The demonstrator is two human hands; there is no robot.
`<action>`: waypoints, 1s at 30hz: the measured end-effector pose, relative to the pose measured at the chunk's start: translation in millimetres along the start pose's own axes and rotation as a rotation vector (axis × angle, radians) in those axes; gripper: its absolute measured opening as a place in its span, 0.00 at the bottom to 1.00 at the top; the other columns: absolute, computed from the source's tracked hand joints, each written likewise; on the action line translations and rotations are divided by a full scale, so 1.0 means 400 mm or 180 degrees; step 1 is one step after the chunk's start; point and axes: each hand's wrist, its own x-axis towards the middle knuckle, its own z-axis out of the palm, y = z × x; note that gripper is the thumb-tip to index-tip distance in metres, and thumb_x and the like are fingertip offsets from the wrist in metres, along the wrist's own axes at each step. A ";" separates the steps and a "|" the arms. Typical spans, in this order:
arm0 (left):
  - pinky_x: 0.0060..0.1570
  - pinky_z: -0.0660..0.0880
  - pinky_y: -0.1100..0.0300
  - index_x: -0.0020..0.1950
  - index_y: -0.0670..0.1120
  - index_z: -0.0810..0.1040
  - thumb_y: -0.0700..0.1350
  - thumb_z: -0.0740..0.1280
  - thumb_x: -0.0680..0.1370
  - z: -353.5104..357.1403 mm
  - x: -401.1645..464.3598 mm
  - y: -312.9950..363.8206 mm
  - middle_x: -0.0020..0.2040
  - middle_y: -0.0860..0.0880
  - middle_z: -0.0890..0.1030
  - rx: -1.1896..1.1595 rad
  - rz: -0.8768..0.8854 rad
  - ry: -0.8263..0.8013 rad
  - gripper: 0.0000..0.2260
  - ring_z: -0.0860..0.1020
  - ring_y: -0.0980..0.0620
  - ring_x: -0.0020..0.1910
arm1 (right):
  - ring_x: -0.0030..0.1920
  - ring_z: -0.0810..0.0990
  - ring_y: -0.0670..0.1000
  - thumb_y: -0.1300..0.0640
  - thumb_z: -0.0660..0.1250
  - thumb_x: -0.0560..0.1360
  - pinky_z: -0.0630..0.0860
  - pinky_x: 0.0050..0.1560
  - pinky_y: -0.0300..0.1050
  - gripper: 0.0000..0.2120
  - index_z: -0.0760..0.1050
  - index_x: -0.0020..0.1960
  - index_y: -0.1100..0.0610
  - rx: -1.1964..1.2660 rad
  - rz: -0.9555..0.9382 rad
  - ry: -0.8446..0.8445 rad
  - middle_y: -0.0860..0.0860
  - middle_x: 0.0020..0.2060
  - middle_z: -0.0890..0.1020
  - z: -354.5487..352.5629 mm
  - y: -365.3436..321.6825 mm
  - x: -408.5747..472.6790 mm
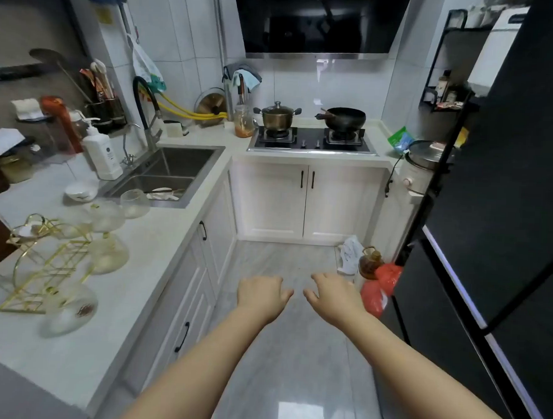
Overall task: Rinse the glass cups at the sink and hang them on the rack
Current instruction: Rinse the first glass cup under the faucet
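Glass cups: frosted, rounded, several on the white countertop left of the sink (175, 170). One (135, 203) stands just beside the sink's near edge; another (105, 214) near it; one (108, 254) and a larger one (69, 309) lie against the rack.
Rack (44, 262): gold wire, on the countertop.
Sink: steel, double basin, dishes inside.
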 end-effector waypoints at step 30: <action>0.61 0.67 0.51 0.57 0.46 0.78 0.59 0.54 0.81 0.130 0.393 0.061 0.57 0.44 0.81 -0.0305 -0.0718 -0.0598 0.20 0.77 0.43 0.58 | 0.66 0.72 0.57 0.45 0.56 0.79 0.69 0.62 0.50 0.22 0.68 0.69 0.55 0.0021 -0.0499 -0.0969 0.55 0.66 0.74 0.126 0.182 0.473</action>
